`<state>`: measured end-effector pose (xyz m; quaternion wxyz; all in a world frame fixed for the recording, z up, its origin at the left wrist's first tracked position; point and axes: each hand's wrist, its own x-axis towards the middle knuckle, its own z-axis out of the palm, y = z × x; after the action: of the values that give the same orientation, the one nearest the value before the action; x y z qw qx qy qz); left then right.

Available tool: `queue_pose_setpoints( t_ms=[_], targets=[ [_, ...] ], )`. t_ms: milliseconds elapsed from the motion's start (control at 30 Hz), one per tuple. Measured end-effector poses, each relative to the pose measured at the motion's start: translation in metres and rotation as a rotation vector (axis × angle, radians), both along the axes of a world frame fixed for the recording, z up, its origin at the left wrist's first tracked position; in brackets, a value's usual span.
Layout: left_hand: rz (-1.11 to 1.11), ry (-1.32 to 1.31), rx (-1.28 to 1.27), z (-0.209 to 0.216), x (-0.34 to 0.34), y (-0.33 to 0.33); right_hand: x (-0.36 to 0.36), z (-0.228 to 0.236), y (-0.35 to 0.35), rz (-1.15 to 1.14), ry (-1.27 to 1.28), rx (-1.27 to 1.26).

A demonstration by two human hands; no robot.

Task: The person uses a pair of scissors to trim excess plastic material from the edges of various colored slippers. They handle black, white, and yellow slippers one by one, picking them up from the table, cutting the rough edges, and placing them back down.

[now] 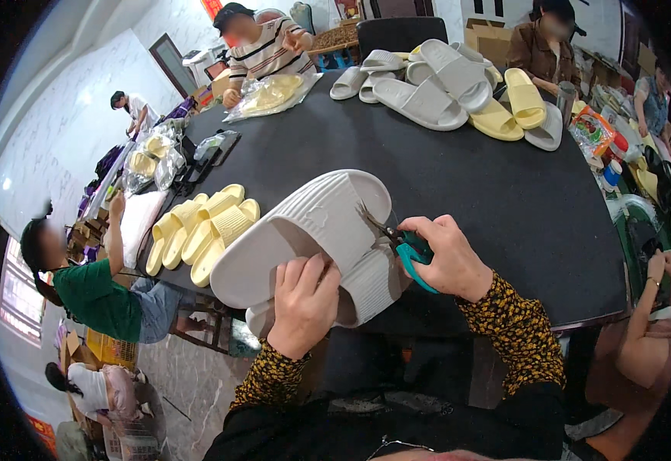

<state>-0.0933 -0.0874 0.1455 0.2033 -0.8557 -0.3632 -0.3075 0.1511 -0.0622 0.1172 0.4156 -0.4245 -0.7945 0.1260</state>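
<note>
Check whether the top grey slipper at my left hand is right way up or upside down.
Right way up: on the grey slipper, the ribbed strap faces the camera, and the insole shows behind it.

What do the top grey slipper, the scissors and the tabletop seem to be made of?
Top grey slipper: probably moulded foam or soft plastic, matte; it has one even colour, shaped ridges and no visible stitching.
Scissors: likely metal blades, thin and greyish; the teal handle looks like smooth plastic.
Tabletop: dark, dull surface; whether cloth, rubber or laminate, I can't tell.
</note>
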Motion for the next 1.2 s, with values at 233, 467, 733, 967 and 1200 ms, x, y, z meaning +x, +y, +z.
queue_pose_setpoints(
  t_ms=[233, 467, 733, 967, 1200],
  targets=[
    [-0.036, 0.037, 0.000, 0.004, 0.003, -0.005, 0.003, 0.003, -0.005, -0.008, 0.025, -0.063],
    [-0.020, -0.019, -0.001, -0.002, -0.001, -0.004, -0.001, -0.002, -0.006, -0.041, 0.218, -0.038],
    [0.024, -0.143, -0.056, -0.019, -0.015, 0.004, 0.003, -0.016, 0.006, 0.005, 0.678, -0.210],
    [0.108, -0.429, -0.272, -0.044, -0.031, 0.029, 0.001, -0.019, 0.010, 0.034, 0.860, -0.293],
    [0.003, -0.868, -0.545, -0.047, -0.033, 0.068, -0.002, -0.019, 0.008, 0.000, 0.893, -0.255]
  ],
)
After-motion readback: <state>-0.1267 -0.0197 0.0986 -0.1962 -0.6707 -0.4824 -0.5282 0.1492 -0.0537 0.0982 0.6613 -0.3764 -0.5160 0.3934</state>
